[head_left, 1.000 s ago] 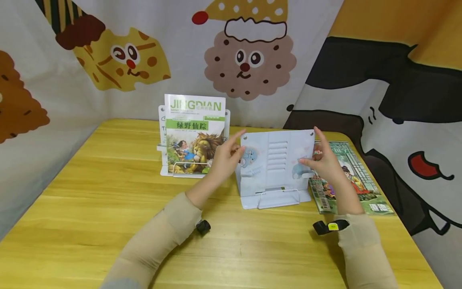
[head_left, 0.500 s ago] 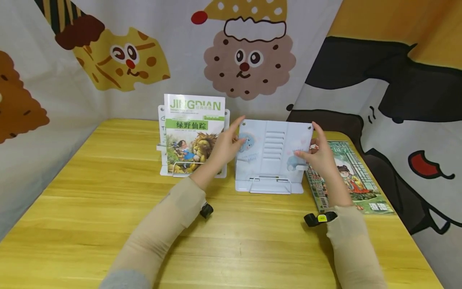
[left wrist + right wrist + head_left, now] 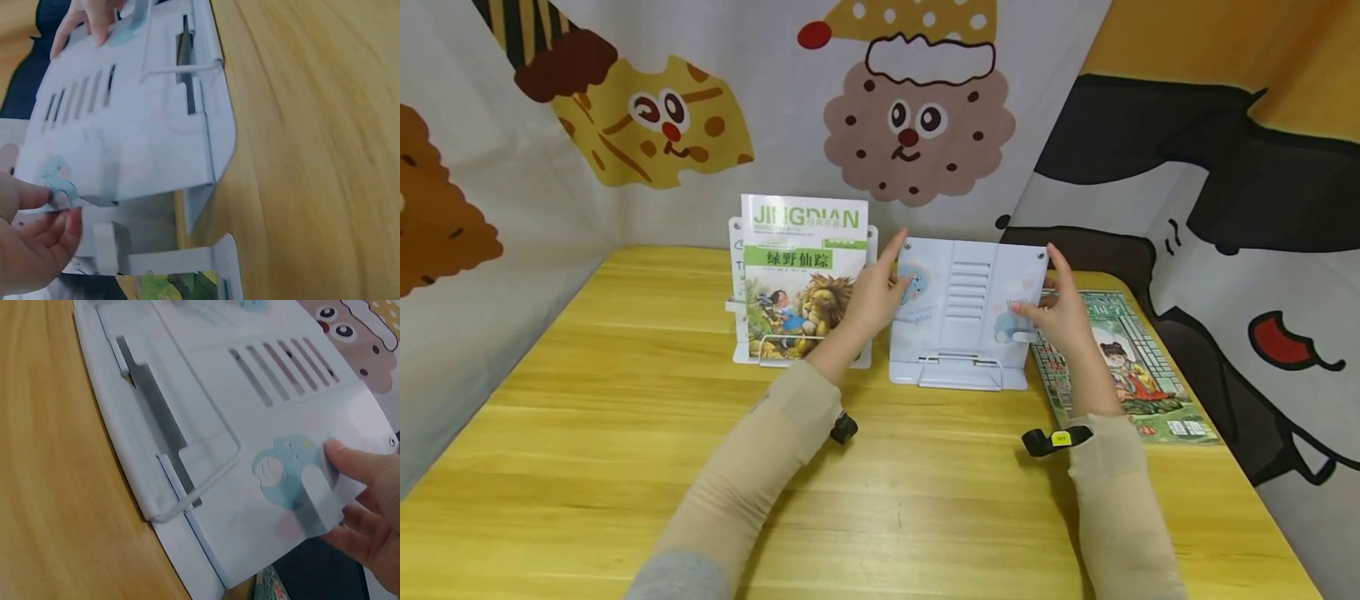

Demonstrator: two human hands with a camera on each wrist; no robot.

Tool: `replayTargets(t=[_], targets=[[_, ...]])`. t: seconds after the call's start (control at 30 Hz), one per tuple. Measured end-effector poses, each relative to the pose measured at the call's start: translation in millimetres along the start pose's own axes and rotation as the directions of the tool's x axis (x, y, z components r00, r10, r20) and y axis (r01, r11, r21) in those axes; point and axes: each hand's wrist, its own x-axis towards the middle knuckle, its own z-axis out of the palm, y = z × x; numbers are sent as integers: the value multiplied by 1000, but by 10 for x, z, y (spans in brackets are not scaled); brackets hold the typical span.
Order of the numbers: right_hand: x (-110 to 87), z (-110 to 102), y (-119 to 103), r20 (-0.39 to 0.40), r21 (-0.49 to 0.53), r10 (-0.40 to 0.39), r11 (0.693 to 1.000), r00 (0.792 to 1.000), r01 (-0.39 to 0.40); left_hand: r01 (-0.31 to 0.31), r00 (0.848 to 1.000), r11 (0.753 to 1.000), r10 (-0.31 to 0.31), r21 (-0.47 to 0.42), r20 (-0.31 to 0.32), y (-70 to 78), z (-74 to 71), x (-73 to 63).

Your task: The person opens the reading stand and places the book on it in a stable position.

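A pale blue-white metal book stand [image 3: 967, 308] with slots, cartoon prints and a wire page holder stands on the table, its panel leaning back. My left hand [image 3: 874, 302] grips its left edge, thumb on the front and fingers behind, as the left wrist view shows of that hand [image 3: 40, 234]. On the other side my right hand [image 3: 1062, 317] pinches the right edge, the thumb [image 3: 340, 453] pressing beside a blue cartoon print. To the left, a second white book stand [image 3: 737, 283] bears an upright book [image 3: 805, 279] with a lion and a girl on its cover.
A green illustrated book [image 3: 1138, 375] lies flat on the wooden table [image 3: 625, 433] at the right, partly behind the right hand. Behind the table hangs a curtain [image 3: 925, 167] with cartoon figures. The two stands are close side by side.
Both hands have pushed the book stand away from the body, towards the back of the table, and slightly left. It now stands roughly level with the other stand.
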Motion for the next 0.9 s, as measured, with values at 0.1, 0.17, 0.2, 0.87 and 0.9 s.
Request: replayTargets(t=[0.1, 0.17, 0.2, 0.87, 0.9], targets=[[-47, -32, -17, 1, 22, -20, 1000, 1000, 20, 2, 1000, 1000, -2, -12, -5, 44, -15, -72], [-94, -78, -24, -1, 53, -21, 998, 1000, 21, -11, 1000, 1000, 10, -4, -27, 86, -17, -130], [-122, -106, -25, -2, 58, -21, 998, 1000, 21, -15, 999, 1000, 15, 4, -42, 111, -15, -159], [-852, -858, 810, -51, -177, 77, 981, 996, -85, -69, 973, 957, 127, -281, 193, 690, 717, -865], [-880, -894, 836, -49, -193, 93, 976, 994, -100, -61, 967, 957, 127, -285, 221, 703, 774, -880]])
